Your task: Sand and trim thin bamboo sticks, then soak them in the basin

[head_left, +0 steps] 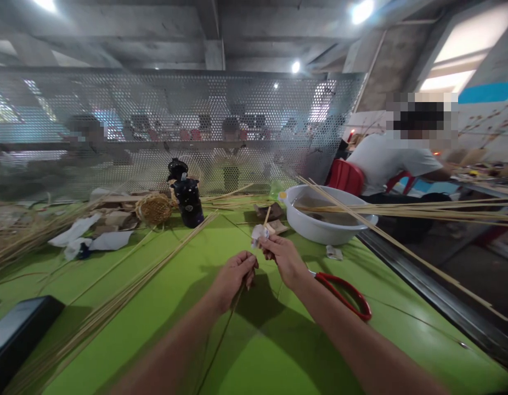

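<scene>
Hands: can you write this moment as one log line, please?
left hand: holding strip; right hand: holding white wad; scissors, basin: on table

No lettering, number or brand is readable: the pale round mark (188, 208) on the black bottle (187, 195) and the bluish marks on the white scrap (259, 233) in the right hand (282, 255) are too small.

Left grip (234, 274) on thin strip (226, 328), right grip (283, 255) holding white wad (259, 234), green table (216, 244)
</scene>
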### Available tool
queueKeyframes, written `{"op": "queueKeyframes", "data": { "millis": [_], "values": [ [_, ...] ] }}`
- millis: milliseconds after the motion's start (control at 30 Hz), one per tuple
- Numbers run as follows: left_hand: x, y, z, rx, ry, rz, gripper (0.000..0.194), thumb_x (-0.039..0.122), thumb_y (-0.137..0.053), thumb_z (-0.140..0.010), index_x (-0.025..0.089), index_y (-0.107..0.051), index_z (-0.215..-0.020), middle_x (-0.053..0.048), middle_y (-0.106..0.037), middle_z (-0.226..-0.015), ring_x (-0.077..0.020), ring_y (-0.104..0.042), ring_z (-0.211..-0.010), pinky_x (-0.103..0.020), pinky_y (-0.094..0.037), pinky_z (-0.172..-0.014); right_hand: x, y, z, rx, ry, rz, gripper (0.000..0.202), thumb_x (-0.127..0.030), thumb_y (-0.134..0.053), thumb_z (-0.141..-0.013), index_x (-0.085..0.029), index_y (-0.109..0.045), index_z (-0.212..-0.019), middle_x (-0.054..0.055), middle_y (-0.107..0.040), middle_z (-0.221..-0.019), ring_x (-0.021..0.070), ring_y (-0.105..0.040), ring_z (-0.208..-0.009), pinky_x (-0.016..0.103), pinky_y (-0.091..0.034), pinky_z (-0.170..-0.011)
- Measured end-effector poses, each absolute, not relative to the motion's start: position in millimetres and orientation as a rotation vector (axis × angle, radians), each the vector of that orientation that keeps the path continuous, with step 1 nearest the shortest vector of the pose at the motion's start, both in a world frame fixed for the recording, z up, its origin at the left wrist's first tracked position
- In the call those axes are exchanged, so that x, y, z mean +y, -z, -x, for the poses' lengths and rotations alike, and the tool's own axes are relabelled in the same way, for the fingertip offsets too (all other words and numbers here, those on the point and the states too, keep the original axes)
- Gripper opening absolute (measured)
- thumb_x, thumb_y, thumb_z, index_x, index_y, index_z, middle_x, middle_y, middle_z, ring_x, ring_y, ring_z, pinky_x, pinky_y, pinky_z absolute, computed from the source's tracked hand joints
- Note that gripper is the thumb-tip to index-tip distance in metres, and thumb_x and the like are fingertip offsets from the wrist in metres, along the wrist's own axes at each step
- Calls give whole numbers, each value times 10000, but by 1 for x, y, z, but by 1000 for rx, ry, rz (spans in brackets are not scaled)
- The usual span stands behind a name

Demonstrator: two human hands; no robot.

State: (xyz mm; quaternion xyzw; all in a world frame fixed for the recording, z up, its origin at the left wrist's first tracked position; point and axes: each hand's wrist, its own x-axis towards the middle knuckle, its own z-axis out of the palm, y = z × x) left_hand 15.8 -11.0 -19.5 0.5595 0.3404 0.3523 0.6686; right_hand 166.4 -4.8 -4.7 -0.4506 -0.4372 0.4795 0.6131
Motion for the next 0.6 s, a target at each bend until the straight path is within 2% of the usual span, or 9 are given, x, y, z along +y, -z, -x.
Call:
{"op": "queueKeyframes", "data": {
  "millis": [167,300,433,600],
  "values": [
    [-16,18,-18,889,-736,-1487,260,425,-597,-825,165,-604,-808,24,-545,-643,-99,-469,-580,-220,-350,-578,7,-2,-190,-881,-1019,1009,314,-460,-767,-593,-170,-656,-644,-26,-524,-563,89,-349,-496,253,-241,-498],
    [-17,13,-14,849,-705,-1447,342,483,-558,-844,166,-633,-946,-2,-598,-710,-128,-529,-643,-250,-390,-635,3,0,-184,-961,-1084,997,311,-453,-770,-611,-170,-643,-622,-26,-523,-563,91,-360,-503,255,-253,-510],
    [-11,8,-10,827,-786,-1388,357,491,-550,-840,145,-621,-890,5,-569,-641,-112,-491,-569,-245,-374,-605,-8,6,-163,-1109,-1208,977,319,-461,-722,-674,-172,-620,-584,-22,-500,-534,109,-393,-520,267,-275,-531],
    [-11,11,-12,935,-785,-1644,307,427,-496,-872,161,-580,-744,37,-483,-513,-106,-428,-497,-243,-341,-568,-5,3,-169,-945,-1057,1027,289,-431,-756,-622,-173,-627,-601,-32,-488,-541,94,-350,-495,262,-249,-506]
  ]
}}
